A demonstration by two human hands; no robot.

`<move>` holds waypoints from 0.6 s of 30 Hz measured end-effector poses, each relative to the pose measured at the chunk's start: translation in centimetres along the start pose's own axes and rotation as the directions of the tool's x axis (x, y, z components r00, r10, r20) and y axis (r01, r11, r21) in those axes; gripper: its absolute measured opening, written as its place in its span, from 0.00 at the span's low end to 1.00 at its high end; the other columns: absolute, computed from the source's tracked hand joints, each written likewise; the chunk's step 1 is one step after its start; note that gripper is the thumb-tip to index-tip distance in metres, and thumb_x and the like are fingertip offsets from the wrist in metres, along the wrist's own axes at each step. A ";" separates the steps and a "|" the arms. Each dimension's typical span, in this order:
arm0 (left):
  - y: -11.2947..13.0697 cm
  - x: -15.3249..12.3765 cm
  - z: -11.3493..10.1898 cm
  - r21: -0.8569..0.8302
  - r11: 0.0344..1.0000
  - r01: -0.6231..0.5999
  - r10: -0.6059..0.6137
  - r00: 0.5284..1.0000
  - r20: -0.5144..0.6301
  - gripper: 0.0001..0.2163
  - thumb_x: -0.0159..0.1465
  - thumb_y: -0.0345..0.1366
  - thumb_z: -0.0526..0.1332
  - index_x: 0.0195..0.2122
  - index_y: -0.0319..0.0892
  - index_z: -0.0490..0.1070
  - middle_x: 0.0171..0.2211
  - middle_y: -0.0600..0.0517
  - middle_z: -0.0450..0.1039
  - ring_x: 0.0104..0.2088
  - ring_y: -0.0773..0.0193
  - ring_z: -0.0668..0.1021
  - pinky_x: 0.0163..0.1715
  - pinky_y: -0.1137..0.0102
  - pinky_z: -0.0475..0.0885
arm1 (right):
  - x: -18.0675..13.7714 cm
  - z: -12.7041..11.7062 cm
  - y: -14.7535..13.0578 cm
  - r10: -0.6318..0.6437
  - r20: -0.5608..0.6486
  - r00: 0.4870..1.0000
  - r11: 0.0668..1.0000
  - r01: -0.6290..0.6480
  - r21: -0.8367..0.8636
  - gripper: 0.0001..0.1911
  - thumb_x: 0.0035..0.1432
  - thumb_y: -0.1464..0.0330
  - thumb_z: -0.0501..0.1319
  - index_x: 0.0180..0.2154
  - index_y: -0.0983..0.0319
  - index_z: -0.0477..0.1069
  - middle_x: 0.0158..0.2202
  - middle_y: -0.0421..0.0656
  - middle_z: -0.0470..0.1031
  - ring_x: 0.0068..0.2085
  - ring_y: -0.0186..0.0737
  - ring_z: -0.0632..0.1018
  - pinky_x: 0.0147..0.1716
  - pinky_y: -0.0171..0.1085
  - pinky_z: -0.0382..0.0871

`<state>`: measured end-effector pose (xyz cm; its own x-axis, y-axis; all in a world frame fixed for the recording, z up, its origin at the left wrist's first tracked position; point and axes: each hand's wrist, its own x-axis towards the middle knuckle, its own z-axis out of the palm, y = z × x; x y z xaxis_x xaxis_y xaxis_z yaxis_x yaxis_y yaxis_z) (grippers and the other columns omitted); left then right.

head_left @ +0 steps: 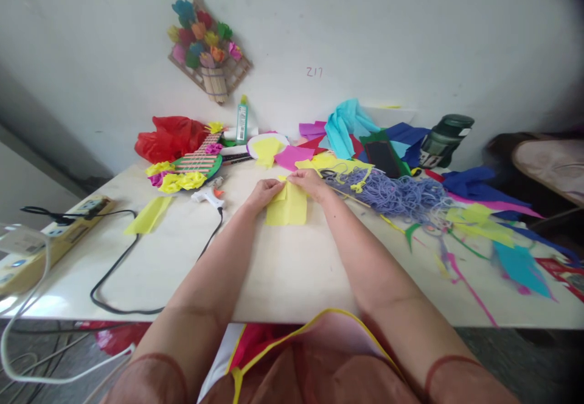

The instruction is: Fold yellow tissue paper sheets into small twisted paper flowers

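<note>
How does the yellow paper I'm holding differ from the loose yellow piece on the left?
The held paper is in your left hand and right hand; the loose piece lies on the table. The held paper looks broader, the loose piece narrower. Both are yellow.

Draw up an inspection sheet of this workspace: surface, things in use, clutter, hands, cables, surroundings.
Surface: flat, pale tabletop, against a white painted wall.
Things in use: thin yellow paper piece, between the hands.
Clutter: tangled purple yarn heap and dark green cylindrical bottle, right; long yellow paper strip and white plastic corded tool, left.
Hands: left hand and right hand pinch the paper's upper part.
Cables: slim black cord loops across the table's left.
Surroundings: multicoloured paper-flower decoration on the wall.
</note>
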<state>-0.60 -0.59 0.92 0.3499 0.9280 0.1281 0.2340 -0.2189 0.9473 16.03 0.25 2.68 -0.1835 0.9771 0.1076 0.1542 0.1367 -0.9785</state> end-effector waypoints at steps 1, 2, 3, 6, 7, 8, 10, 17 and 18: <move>0.0 0.0 0.0 0.008 1.000 -0.005 0.005 1.000 -0.006 0.17 0.53 0.50 0.56 0.22 0.39 0.62 0.16 0.58 0.57 0.17 0.74 0.58 0.17 0.75 0.49 | 0.0 0.0 0.1 0.008 0.009 1.000 1.000 -0.008 0.014 0.11 0.41 0.64 0.60 0.27 0.66 0.71 0.22 0.39 0.70 0.22 0.30 0.68 0.23 0.30 0.61; 0.0 0.0 0.0 0.017 1.000 -0.011 0.012 1.000 -0.010 0.17 0.53 0.50 0.56 0.22 0.39 0.62 0.16 0.58 0.57 0.17 0.74 0.58 0.17 0.75 0.49 | 0.1 -0.1 0.2 0.012 0.015 1.000 1.000 -0.012 0.023 0.11 0.41 0.64 0.61 0.27 0.66 0.71 0.22 0.39 0.71 0.22 0.30 0.69 0.23 0.30 0.61; 0.0 0.0 0.0 0.026 1.000 -0.018 0.018 1.000 -0.013 0.17 0.53 0.50 0.56 0.22 0.39 0.61 0.16 0.58 0.57 0.17 0.74 0.58 0.17 0.75 0.49 | 0.1 -0.1 0.3 0.015 0.021 1.000 0.999 -0.015 0.029 0.11 0.41 0.65 0.61 0.27 0.66 0.71 0.22 0.39 0.71 0.22 0.30 0.69 0.23 0.30 0.61; 0.1 0.0 0.1 0.058 0.998 -0.029 0.030 0.999 -0.017 0.17 0.54 0.50 0.55 0.21 0.39 0.60 0.16 0.58 0.56 0.17 0.74 0.58 0.17 0.75 0.49 | 0.3 -0.1 0.6 0.033 0.038 0.999 0.998 -0.035 0.046 0.10 0.41 0.65 0.62 0.26 0.66 0.71 0.21 0.40 0.71 0.22 0.30 0.69 0.22 0.30 0.62; 0.2 0.0 0.2 0.068 0.997 -0.031 0.032 0.999 -0.019 0.18 0.54 0.50 0.55 0.21 0.40 0.59 0.16 0.58 0.55 0.17 0.73 0.58 0.17 0.75 0.49 | 0.3 -0.1 0.6 0.038 0.038 0.999 0.998 -0.040 0.052 0.09 0.41 0.65 0.62 0.26 0.66 0.71 0.21 0.40 0.71 0.22 0.30 0.69 0.22 0.30 0.62; 0.3 0.0 0.2 0.075 0.997 -0.031 0.033 0.999 -0.021 0.18 0.54 0.50 0.55 0.21 0.40 0.58 0.16 0.58 0.55 0.18 0.73 0.58 0.17 0.75 0.50 | 0.3 -0.1 0.7 0.040 0.033 0.999 0.998 -0.041 0.056 0.09 0.41 0.66 0.62 0.26 0.66 0.71 0.21 0.40 0.71 0.21 0.30 0.69 0.22 0.30 0.62; 0.4 0.0 0.3 0.085 0.996 -0.032 0.034 0.999 -0.024 0.17 0.54 0.50 0.54 0.21 0.40 0.58 0.17 0.58 0.55 0.18 0.73 0.58 0.18 0.75 0.51 | 0.3 -0.1 0.6 0.035 0.020 0.999 0.998 -0.037 0.054 0.08 0.41 0.67 0.62 0.25 0.65 0.70 0.20 0.39 0.71 0.21 0.30 0.69 0.21 0.30 0.61; 0.6 0.1 0.2 0.244 0.968 -0.062 0.093 0.988 -0.120 0.17 0.55 0.47 0.54 0.18 0.40 0.56 0.17 0.58 0.53 0.20 0.72 0.57 0.19 0.75 0.51 | 0.0 0.0 0.1 0.020 -0.014 1.000 0.999 -0.020 0.040 0.06 0.42 0.68 0.61 0.24 0.65 0.69 0.19 0.38 0.69 0.20 0.29 0.68 0.20 0.29 0.60; 0.7 0.1 0.2 0.263 0.963 -0.061 0.099 0.986 -0.135 0.17 0.55 0.47 0.54 0.18 0.40 0.56 0.17 0.58 0.53 0.20 0.72 0.57 0.19 0.75 0.51 | -0.1 0.1 0.0 0.025 -0.016 1.000 0.999 -0.024 0.045 0.06 0.42 0.68 0.61 0.24 0.65 0.69 0.19 0.38 0.69 0.20 0.29 0.68 0.20 0.29 0.60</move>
<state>-0.27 -0.71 1.50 0.2459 0.9338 0.2600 0.4426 -0.3468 0.8269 15.99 0.11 2.68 -0.1643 0.9827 0.0858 0.1149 0.1054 -0.9878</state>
